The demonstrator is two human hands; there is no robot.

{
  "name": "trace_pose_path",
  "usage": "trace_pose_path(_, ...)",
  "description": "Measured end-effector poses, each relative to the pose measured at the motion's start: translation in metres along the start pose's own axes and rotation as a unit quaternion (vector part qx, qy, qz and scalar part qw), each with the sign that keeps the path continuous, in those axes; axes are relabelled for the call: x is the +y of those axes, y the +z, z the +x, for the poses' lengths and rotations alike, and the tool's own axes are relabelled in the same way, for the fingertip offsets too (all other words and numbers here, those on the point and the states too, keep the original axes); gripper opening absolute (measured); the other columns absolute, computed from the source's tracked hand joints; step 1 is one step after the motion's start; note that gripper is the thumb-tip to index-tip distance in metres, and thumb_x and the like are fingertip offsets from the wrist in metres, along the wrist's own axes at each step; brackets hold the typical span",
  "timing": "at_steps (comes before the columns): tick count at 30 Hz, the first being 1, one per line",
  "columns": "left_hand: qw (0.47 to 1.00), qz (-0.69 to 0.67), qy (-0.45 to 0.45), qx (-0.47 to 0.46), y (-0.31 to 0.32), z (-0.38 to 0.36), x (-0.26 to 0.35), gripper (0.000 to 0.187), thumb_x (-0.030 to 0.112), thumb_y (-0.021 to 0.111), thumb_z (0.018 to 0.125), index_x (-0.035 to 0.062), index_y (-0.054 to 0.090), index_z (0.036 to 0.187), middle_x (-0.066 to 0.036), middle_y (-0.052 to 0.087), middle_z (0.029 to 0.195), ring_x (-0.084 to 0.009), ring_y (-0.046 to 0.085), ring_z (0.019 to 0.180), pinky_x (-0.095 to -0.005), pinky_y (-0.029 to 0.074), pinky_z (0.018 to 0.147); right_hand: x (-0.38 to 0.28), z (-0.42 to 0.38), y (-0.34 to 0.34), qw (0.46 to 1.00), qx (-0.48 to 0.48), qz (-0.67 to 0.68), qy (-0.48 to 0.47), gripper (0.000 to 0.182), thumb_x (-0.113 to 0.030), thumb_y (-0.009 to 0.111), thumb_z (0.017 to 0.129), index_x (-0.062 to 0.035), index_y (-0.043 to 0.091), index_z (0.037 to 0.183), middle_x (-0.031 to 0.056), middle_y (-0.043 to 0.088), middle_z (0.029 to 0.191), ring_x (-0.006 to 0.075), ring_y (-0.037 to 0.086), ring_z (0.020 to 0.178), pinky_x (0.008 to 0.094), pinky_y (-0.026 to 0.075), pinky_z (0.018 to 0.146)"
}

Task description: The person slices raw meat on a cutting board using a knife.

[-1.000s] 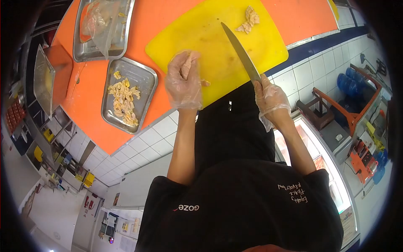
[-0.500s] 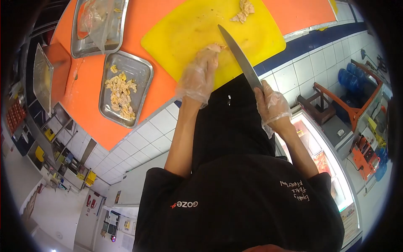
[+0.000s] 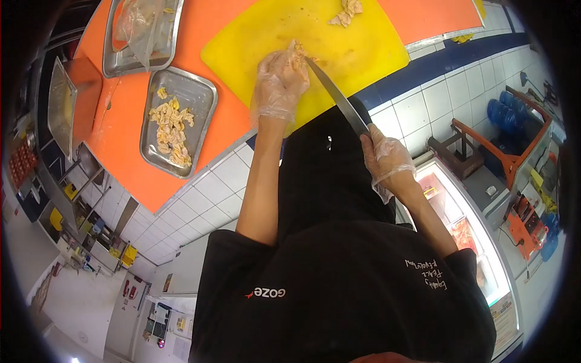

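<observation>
My left hand, in a clear plastic glove, is closed on a pale, wrinkled piece of meat that looks like raw chicken, over the yellow cutting board. My gloved right hand grips the handle of a long knife. The knife's tip is right beside the meat at my left fingertips; whether it touches cannot be made out. Another pale meat piece lies near the board's far edge. Left of the board, a metal tray holds several small cut pieces.
A second metal tray with a plastic bag stands at the far left of the orange table. A lit glass-fronted fridge is to my right, with blue water bottles beyond it.
My left hand has shifted slightly left and away from me with the meat. The knife tip has come down and left toward it. The view has shifted a little.
</observation>
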State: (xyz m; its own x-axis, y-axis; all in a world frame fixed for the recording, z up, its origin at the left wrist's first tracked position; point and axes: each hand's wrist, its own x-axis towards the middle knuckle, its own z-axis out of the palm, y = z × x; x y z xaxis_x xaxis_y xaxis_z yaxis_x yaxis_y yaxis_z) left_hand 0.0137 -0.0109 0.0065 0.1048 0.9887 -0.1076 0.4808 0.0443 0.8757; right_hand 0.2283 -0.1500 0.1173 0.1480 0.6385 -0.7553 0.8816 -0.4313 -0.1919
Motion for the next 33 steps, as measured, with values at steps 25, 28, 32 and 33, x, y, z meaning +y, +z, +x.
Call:
trace_pose_path(25,0.982,0.144,-0.122,0.014,0.008,0.014,0.025,0.036,0.027,0.071,0.105,-0.0077,0.075,0.112,-0.025,0.073,0.117,-0.0333,0.075,0.094,-0.0477,0.060,0.084,0.007,-0.011,0.007,0.993,0.077,0.091,0.024,0.050,-0.045,0.047,0.116,-0.0033,0.065,0.137,0.0311,0.076,0.100,0.0520,0.073,0.100,0.0608,0.055,0.089)
trace_pose_path(28,0.972,0.149,-0.157,-0.089,0.001,0.020,0.020,0.037,0.026,0.071,0.105,-0.0069,0.072,0.122,-0.022,0.076,0.103,-0.0333,0.076,0.093,-0.0465,0.059,0.082,0.015,-0.008,0.005,0.987,0.084,0.138,0.022,0.048,-0.046,0.047,0.116,-0.0035,0.065,0.131,0.0314,0.075,0.101,0.0519,0.072,0.101,0.0611,0.053,0.088)
trace_pose_path(32,0.982,0.006,-0.165,-0.096,-0.005,0.021,0.031,0.032,0.029,0.066,0.112,0.0020,0.067,0.128,-0.019,0.079,0.116,-0.0296,0.077,0.102,-0.0428,0.059,0.086,0.021,-0.005,-0.003,0.985,0.076,0.153,0.023,0.050,-0.047,0.050,0.116,-0.0010,0.067,0.126,0.0284,0.075,0.102,0.0489,0.073,0.100,0.0547,0.054,0.089)
trace_pose_path(33,0.949,-0.181,-0.237,-0.103,-0.009,0.019,0.044,0.026,0.025,0.067,0.112,0.0013,0.067,0.123,-0.019,0.078,0.120,-0.0242,0.076,0.104,-0.0385,0.059,0.086,0.021,-0.005,-0.006,0.982,0.076,0.171,0.021,0.050,-0.047,0.050,0.116,-0.0007,0.066,0.124,0.0282,0.075,0.101,0.0496,0.072,0.099,0.0551,0.054,0.088)
